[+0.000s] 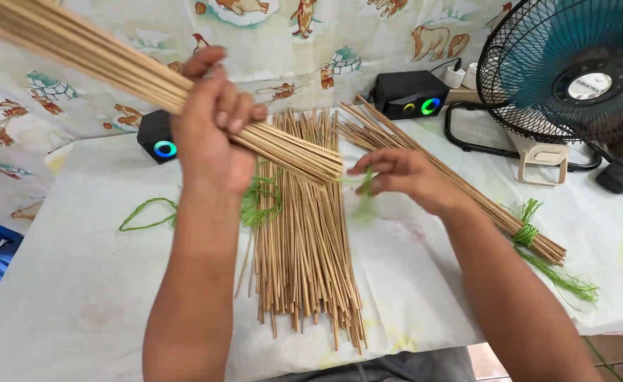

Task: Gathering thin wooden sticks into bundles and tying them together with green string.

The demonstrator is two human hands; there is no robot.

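Matt wooden sticks [304, 233]; fibrous green string [260, 201]; glossy plastic speaker [410, 93].

It looks like a home: an animal-print cloth [368, 35] on the wall, a fan [573, 71], small speakers [410, 93] on the worktop [78, 283].

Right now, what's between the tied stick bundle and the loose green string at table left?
Head view: the loose pile of sticks lies between tied bundle and green string, with both forearms above.
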